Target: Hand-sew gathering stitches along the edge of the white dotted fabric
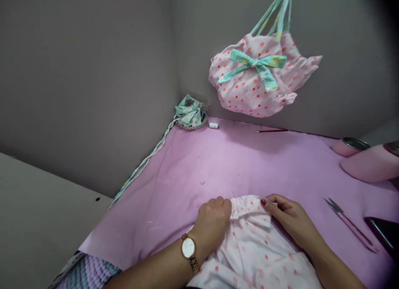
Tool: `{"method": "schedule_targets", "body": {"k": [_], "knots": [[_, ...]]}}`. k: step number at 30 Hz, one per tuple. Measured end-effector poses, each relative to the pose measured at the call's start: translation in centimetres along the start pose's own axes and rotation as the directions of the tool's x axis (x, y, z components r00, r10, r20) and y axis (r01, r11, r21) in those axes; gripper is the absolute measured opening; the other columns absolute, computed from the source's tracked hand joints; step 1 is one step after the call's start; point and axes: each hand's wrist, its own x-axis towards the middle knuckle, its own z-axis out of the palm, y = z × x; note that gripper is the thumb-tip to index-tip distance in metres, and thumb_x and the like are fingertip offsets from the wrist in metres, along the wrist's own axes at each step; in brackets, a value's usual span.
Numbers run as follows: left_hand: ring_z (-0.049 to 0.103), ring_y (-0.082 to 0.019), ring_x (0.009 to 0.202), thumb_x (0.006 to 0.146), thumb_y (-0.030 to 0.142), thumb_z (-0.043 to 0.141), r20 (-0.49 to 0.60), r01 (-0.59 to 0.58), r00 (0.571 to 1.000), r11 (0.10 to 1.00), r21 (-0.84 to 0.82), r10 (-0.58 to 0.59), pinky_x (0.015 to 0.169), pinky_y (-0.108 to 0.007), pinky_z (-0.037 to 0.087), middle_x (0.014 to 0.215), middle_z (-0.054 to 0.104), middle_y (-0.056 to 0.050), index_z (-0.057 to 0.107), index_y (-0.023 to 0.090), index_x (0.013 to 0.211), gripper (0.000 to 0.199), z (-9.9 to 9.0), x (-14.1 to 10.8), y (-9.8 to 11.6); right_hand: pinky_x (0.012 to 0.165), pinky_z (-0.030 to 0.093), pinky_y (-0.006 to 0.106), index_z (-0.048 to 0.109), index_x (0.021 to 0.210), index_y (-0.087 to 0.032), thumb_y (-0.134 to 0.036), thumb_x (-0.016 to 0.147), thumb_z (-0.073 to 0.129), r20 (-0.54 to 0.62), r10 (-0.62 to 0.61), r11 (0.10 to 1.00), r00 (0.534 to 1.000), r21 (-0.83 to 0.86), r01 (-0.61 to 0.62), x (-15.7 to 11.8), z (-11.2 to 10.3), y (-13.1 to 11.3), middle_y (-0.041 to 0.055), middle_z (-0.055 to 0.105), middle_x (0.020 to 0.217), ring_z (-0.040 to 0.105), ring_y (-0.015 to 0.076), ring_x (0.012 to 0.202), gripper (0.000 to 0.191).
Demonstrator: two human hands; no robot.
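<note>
A pale pink fabric piece with red dots (254, 243) lies gathered in front of me and spills over the near edge of the view. My left hand (215, 218), with a watch (188, 247) on its wrist, is closed around the top left of its edge. At the top right corner, my right hand (288, 218) pinches the same edge between thumb and fingers. The fabric's upper edge runs folded between both hands. To the right of my right hand lie pink-handled thread snips (352, 228), blades pointing away.
A bowl with green fabric strips (190, 112) stands in the far corner, beside a small thread spool (213, 125). A dotted bag with a green bow (252, 81) hangs on the wall. A thin red stick (271, 131), pink cylinders (372, 162) and a black object (385, 235) lie around.
</note>
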Motion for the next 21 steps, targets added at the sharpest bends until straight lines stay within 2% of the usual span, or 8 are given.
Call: {"method": "schedule_targets", "body": {"k": [4, 9, 10, 12, 14, 15, 17, 21], "knots": [[0.055, -0.019, 0.072, 0.069, 0.001, 0.045, -0.076, 0.027, 0.996, 0.973, -0.231, -0.046, 0.065, -0.028, 0.041, 0.079, 0.061, -0.004, 0.054, 0.018, 0.079, 0.022, 0.1, 0.1, -0.8, 0.053, 0.038, 0.024, 0.059, 0.071, -0.017, -0.048, 0.075, 0.060, 0.013, 0.023, 0.996, 1.000, 0.088, -0.024, 0.0, 0.0, -0.2, 0.0018, 0.055, 0.064, 0.048, 0.0150, 0.058, 0.032], [0.055, -0.016, 0.065, 0.084, 0.014, 0.033, -0.121, 0.067, 0.980, 0.832, -0.551, -0.159, 0.057, -0.023, 0.042, 0.070, 0.059, -0.003, 0.050, 0.017, 0.076, 0.019, -0.2, 0.7, -1.4, 0.051, 0.034, 0.023, 0.052, 0.065, -0.016, -0.048, 0.073, 0.064, -0.011, 0.010, 0.958, 1.000, 0.287, -0.006, 0.1, 0.0, -0.2, -0.0014, 0.050, 0.057, 0.043, 0.0114, 0.052, 0.035], [0.056, -0.016, 0.066, 0.086, 0.018, 0.034, -0.092, 0.085, 0.977, 0.750, -0.656, -0.191, 0.057, -0.023, 0.042, 0.070, 0.059, -0.003, 0.051, 0.017, 0.077, 0.019, -0.4, 0.8, -1.3, 0.051, 0.033, 0.023, 0.051, 0.064, -0.016, -0.048, 0.073, 0.064, -0.018, 0.001, 0.954, 1.000, 0.300, 0.005, 0.2, 0.0, -0.2, -0.0019, 0.049, 0.057, 0.042, 0.0109, 0.052, 0.036], [0.057, -0.017, 0.067, 0.085, 0.024, 0.044, 0.033, 0.146, 0.966, 0.437, -0.888, -0.256, 0.060, -0.024, 0.043, 0.072, 0.061, -0.004, 0.054, 0.016, 0.079, 0.014, -0.8, 0.8, -1.0, 0.051, 0.032, 0.022, 0.049, 0.063, -0.016, -0.048, 0.072, 0.065, -0.012, -0.011, 0.951, 1.000, 0.309, 0.015, 0.3, -0.1, -0.2, -0.0027, 0.047, 0.056, 0.041, 0.0103, 0.051, 0.037], [0.057, -0.016, 0.065, 0.080, 0.025, 0.054, 0.144, 0.189, 0.947, 0.138, -0.972, -0.287, 0.062, -0.024, 0.043, 0.070, 0.062, -0.002, 0.056, 0.016, 0.076, 0.010, -1.1, 0.8, -0.7, 0.051, 0.032, 0.022, 0.049, 0.062, -0.016, -0.049, 0.071, 0.065, 0.001, -0.018, 0.950, 1.000, 0.313, 0.017, 0.3, -0.1, -0.2, -0.0032, 0.046, 0.055, 0.040, 0.0100, 0.051, 0.038], [0.056, -0.015, 0.064, 0.078, 0.025, 0.058, 0.166, 0.193, 0.939, 0.063, -0.979, -0.301, 0.062, -0.024, 0.043, 0.069, 0.061, -0.001, 0.056, 0.016, 0.075, 0.009, -1.2, 0.8, -0.5, 0.051, 0.031, 0.022, 0.049, 0.062, -0.016, -0.049, 0.071, 0.065, 0.006, -0.022, 0.949, 1.000, 0.314, 0.019, 0.3, -0.1, -0.3, -0.0034, 0.045, 0.054, 0.040, 0.0098, 0.050, 0.038], [0.056, -0.014, 0.063, 0.077, 0.025, 0.061, 0.178, 0.190, 0.925, 0.003, -0.982, -0.335, 0.061, -0.022, 0.043, 0.067, 0.061, 0.000, 0.057, 0.017, 0.073, 0.010, -1.3, 0.7, -0.3, 0.050, 0.031, 0.022, 0.049, 0.061, -0.016, -0.049, 0.070, 0.066, 0.010, -0.030, 0.948, 0.999, 0.316, 0.026, 0.3, -0.1, -0.3, -0.0038, 0.044, 0.054, 0.039, 0.0096, 0.050, 0.038], [0.057, -0.015, 0.063, 0.079, 0.031, 0.059, 0.204, 0.204, 0.926, -0.033, -0.978, -0.319, 0.058, -0.023, 0.043, 0.072, 0.063, -0.001, 0.060, 0.017, 0.081, 0.015, -1.1, 0.9, -0.1, 0.050, 0.029, 0.022, 0.048, 0.060, -0.016, -0.048, 0.071, 0.065, 0.018, -0.046, 0.950, 0.999, 0.311, 0.038, 0.1, -0.1, -0.4, -0.0037, 0.043, 0.054, 0.038, 0.0095, 0.050, 0.038]]}}
